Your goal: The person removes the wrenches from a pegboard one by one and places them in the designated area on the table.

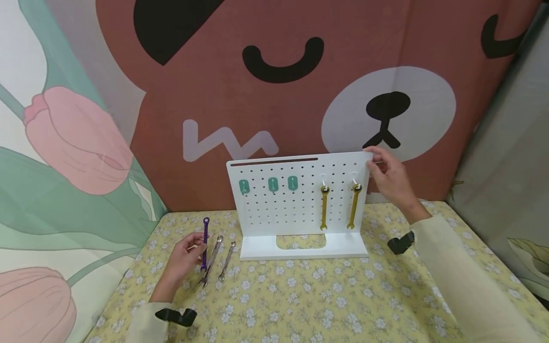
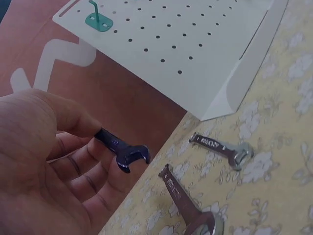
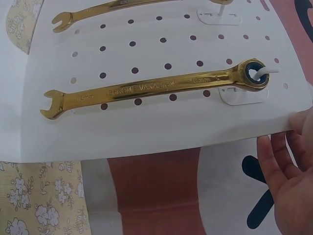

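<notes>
In the head view my left hand (image 1: 183,259) pinches a purple combination wrench (image 1: 205,245) upright between thumb and fingers, ring end up. Its open-end jaw also shows in the left wrist view, below the thumb. Two silver wrenches (image 1: 212,261) lie on the cloth just right of it. My right hand (image 1: 391,183) grips the top right corner of a white pegboard (image 1: 343,163). Two gold wrenches (image 1: 324,207) hang by their ring ends from white hooks on the board's right side. Three green hooks (image 1: 273,185) on the left side carry nothing.
A table with a yellow floral cloth (image 1: 300,300) lies under everything. The board stands on a white base (image 1: 257,247) with a cut-out. Behind it hangs a brown bear-print curtain (image 1: 206,95), with a tulip-print one (image 1: 81,138) at left.
</notes>
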Tool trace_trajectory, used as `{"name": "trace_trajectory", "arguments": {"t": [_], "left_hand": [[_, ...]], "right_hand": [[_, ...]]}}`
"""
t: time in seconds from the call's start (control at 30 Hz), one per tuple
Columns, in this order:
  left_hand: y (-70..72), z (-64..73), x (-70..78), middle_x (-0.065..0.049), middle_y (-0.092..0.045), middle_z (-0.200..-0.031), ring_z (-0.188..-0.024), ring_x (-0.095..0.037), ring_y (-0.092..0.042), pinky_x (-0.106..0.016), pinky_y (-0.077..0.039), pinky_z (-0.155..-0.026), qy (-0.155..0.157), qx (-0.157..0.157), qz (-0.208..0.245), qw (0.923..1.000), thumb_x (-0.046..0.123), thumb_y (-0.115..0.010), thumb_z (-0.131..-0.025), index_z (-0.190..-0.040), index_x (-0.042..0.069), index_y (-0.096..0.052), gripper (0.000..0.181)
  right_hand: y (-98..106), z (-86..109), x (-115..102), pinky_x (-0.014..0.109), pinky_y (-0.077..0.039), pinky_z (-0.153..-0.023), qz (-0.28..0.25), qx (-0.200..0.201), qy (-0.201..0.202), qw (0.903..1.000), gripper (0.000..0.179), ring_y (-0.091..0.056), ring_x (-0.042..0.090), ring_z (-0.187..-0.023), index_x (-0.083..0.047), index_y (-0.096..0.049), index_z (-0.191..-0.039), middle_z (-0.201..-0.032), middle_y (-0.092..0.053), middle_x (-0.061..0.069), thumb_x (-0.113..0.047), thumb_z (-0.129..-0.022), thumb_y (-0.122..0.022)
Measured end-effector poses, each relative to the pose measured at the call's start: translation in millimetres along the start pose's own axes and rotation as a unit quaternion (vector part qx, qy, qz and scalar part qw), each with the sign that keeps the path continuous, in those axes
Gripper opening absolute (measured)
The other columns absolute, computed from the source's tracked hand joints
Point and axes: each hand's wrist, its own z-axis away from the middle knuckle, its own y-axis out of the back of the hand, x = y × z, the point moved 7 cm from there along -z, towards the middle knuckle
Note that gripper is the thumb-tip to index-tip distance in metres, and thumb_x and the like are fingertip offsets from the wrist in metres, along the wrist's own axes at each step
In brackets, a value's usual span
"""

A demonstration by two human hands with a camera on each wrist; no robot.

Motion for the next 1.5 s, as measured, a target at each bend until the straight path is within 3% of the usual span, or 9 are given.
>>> {"name": "trace_trajectory", "arguments": {"t": [0.53, 0.8, 1.07, 1.37, 1.5], "left_hand": [[5.6, -4.1, -12.6, -0.014, -0.057, -0.097, -0.064, -0.023, -0.050, -0.035, -0.047, -0.054, 0.018, -0.027, -0.088, 0.9956, 0.003, -0.056, -0.103, -0.129, -0.010, -0.057, 0.029], [6.8, -8.6, -22.9, -0.014, -0.058, -0.092, -0.057, -0.021, -0.049, -0.032, -0.041, -0.048, 0.013, -0.034, -0.131, 0.9908, 0.000, -0.055, -0.102, -0.128, -0.010, -0.058, 0.028], [12.1, -16.3, -26.7, -0.013, -0.063, -0.096, -0.066, -0.021, -0.053, -0.036, -0.045, -0.056, -0.007, -0.048, -0.221, 0.9740, 0.003, -0.059, -0.099, -0.124, -0.009, -0.061, 0.028], [15.6, -16.2, -29.0, -0.017, -0.063, -0.099, -0.061, -0.021, -0.049, -0.037, -0.042, -0.056, 0.009, -0.062, -0.236, 0.9696, 0.003, -0.054, -0.100, -0.127, -0.011, -0.059, 0.031], [15.0, -17.7, -31.3, -0.015, -0.064, -0.098, -0.069, -0.022, -0.055, -0.038, -0.046, -0.060, 0.008, -0.062, -0.245, 0.9675, 0.004, -0.055, -0.099, -0.124, -0.010, -0.061, 0.030]], "right_hand": [[-0.6, 0.0, 3.3, 0.013, -0.047, -0.073, -0.003, -0.004, -0.006, 1.0000, 0.038, -0.062, 0.030, -0.093, -0.014, -0.054, -0.147, -0.115, -0.062, 0.017, -0.019, -0.110, -0.052], [-0.7, 0.0, 3.3, 0.011, -0.047, -0.075, -0.001, -0.003, -0.003, 1.0000, 0.038, -0.063, 0.031, -0.094, -0.014, -0.053, -0.147, -0.115, -0.062, 0.018, -0.019, -0.110, -0.051], [-1.3, -1.0, 2.7, 0.012, -0.047, -0.075, -0.003, -0.005, -0.005, 1.0000, 0.038, -0.062, 0.032, -0.093, -0.014, -0.053, -0.147, -0.115, -0.061, 0.017, -0.019, -0.110, -0.051], [-1.6, -1.2, 3.6, 0.013, -0.047, -0.074, 0.001, -0.009, -0.011, 0.9999, 0.038, -0.062, 0.031, -0.095, -0.015, -0.052, -0.148, -0.117, -0.062, 0.018, -0.020, -0.110, -0.051], [-1.3, -0.7, 3.4, 0.013, -0.047, -0.074, 0.002, -0.009, -0.007, 0.9999, 0.038, -0.062, 0.031, -0.095, -0.014, -0.053, -0.147, -0.117, -0.062, 0.018, -0.019, -0.110, -0.051]]}}
